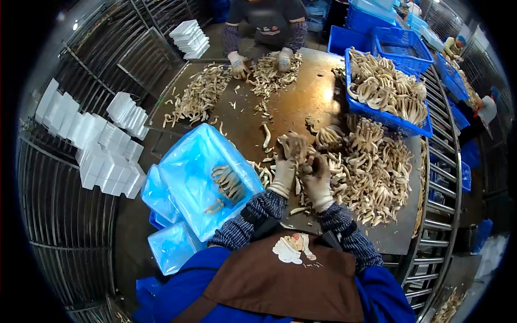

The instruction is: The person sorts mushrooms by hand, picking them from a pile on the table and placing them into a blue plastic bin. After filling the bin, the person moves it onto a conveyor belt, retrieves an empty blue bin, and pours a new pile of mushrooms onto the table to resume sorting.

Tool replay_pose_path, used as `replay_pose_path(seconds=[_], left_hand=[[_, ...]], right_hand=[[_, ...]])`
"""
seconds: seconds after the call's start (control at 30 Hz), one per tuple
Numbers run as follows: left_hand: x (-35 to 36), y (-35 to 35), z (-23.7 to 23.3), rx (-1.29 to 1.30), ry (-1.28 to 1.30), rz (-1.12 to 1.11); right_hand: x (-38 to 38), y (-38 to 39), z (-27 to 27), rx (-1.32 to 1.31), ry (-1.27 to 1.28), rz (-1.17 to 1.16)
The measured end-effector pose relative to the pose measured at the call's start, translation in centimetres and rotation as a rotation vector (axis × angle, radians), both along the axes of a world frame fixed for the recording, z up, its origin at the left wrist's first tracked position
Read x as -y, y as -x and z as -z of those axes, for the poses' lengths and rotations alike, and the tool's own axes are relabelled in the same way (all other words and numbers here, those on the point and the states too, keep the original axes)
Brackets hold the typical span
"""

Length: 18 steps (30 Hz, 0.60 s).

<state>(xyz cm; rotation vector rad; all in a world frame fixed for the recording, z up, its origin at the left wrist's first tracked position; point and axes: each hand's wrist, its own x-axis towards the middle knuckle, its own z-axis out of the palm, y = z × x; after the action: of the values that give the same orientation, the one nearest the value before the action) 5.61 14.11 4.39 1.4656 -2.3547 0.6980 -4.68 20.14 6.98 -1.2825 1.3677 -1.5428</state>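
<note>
In a soiled white glove, my left hand (284, 175) is closed around a clump of mushrooms (295, 146) above the metal table. Beside it, my gloved right hand (318, 183) has its fingers curled against the lower right edge of the same clump; the fingertips are dark and partly hidden. A large heap of mushroom clusters (377, 167) lies just right of my right hand. To the left stands a box lined with blue plastic film (188, 156), with several loose mushrooms (229, 183) inside. Single mushrooms (266, 135) are scattered near my left hand.
A blue crate full of mushrooms (390, 89) sits at the table's right edge, by a roller conveyor (436, 215). Across the table, a co-worker's gloved hands (238, 64) handle mushroom piles (202, 94). White foam boxes (107, 145) are stacked at left.
</note>
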Motion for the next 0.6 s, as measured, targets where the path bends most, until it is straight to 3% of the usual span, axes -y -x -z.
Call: replay_pose_path(seconds=[0.03, 0.1, 0.13, 0.17, 0.2, 0.23, 0.27, 0.33, 0.4, 0.43, 0.47, 0.57, 0.6], left_hand=[[0.1, -0.5, -1.0, 0.406, 0.180, -0.087], [0.5, -0.8, -1.7, 1.081, 0.474, -0.301], [0.7, -0.8, -1.8, 1.077, 0.510, -0.300], [0.9, -0.8, -1.8, 1.072, 0.547, -0.300], [1.0, -0.7, -2.0, 0.863, 0.455, -0.177], [0.8, -0.8, -2.2, 0.655, 0.358, -0.055], [0.6, -0.7, -2.4, 0.657, 0.358, -0.052], [0.3, -0.5, -3.3, 0.600, 0.191, -0.179], [1.0, -0.8, -2.5, 0.583, 0.184, -0.126], [1.3, -1.1, -2.0, 0.569, 0.175, -0.072], [1.4, -1.3, -1.5, 0.554, 0.168, -0.017], [1.0, -1.5, -2.8, 0.622, 0.268, -0.055], [0.9, -1.4, -3.9, 0.468, 0.195, -0.006]], right_hand=[[0.1, 0.8, 1.2, 0.069, -0.146, -0.055], [0.4, 0.4, 2.4, 0.677, -0.111, 0.024], [0.3, 0.3, 1.2, 0.537, -0.203, 0.136], [1.3, 0.7, 2.0, 0.445, -0.186, 0.052], [1.5, 1.1, 3.0, 0.445, -0.186, 0.055], [1.4, 1.3, 4.0, 0.035, -0.061, 0.102], [1.2, 1.6, 5.1, -0.374, 0.068, 0.145], [1.2, 1.1, 3.2, -0.783, 0.200, 0.185], [0.7, 0.3, -0.1, 0.715, -0.146, 0.057], [1.2, -0.1, -1.0, 0.765, -0.170, 0.187], [1.0, 0.6, -2.3, 0.755, -0.209, 0.098], [3.2, 3.5, 3.0, 0.781, -0.168, 0.141], [3.9, 4.7, 4.3, 0.304, -0.161, 0.020]])
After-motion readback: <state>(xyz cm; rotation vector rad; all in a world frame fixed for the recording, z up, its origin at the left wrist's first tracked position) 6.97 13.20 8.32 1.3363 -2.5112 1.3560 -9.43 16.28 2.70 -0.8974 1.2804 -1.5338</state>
